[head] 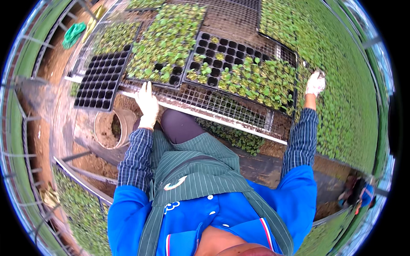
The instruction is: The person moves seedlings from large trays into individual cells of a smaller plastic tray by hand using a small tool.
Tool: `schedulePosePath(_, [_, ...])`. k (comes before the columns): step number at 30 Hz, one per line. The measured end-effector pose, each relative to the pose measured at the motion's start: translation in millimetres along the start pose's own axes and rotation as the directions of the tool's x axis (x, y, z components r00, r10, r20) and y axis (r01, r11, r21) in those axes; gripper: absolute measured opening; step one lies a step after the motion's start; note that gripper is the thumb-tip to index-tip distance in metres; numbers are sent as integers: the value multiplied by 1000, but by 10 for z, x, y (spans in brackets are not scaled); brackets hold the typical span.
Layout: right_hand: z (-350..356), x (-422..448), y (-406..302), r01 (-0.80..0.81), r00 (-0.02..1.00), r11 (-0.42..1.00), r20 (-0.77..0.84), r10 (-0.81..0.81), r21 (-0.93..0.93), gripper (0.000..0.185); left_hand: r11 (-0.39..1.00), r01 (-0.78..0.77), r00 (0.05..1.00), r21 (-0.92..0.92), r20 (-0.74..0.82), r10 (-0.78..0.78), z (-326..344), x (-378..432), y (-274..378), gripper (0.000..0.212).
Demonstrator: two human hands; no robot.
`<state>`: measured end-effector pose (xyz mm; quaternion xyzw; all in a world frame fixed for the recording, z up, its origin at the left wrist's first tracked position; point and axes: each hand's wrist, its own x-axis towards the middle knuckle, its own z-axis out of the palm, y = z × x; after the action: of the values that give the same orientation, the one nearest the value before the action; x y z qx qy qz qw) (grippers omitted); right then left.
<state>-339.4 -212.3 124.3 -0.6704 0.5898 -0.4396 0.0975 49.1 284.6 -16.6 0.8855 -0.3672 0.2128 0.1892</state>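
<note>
My left hand [147,104], in a pale glove, rests at the bench's near rail with fingers extended, just below a black seedling tray [166,48] full of green seedlings. My right hand [316,84], in a white patterned glove, is stretched out over the dense seedlings [346,105] at the right; its fingers are curled around a small dark thing that I cannot make out. Between the hands lies a partly filled seedling tray [240,70], with bare cells at its left and top. An empty black cell tray [101,81] sits tilted on the left.
A round plastic bucket [125,128] with soil inside stands below the empty tray. The mesh bench [221,105] has a pale metal rail [224,121] along its near edge. Green cloth or netting [73,34] lies at the upper left. Another person [360,193] is at the far lower right.
</note>
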Motion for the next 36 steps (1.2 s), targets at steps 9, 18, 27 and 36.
schedulePosePath(9, [566, -1838, -2441, 378, 569, 828, 601, -561, 414, 32, 947, -107, 990, -302, -123, 73, -111, 109, 251, 38])
schedulePosePath(18, [1362, -2575, -3086, 599, 497, 751, 607, -621, 277, 32, 961, -45, 998, -273, 35, 57, -36, 39, 173, 46])
schedulePosePath(27, [1509, -2633, -3289, 679, 485, 725, 669, -563, 118, 32, 968, -44, 995, -249, 72, 64, -46, 43, 144, 47])
schedulePosePath(36, [1762, -3064, -3086, 645, 526, 760, 677, -514, 75, 26, 986, -27, 987, -165, 155, 53, -48, 40, 160, 46])
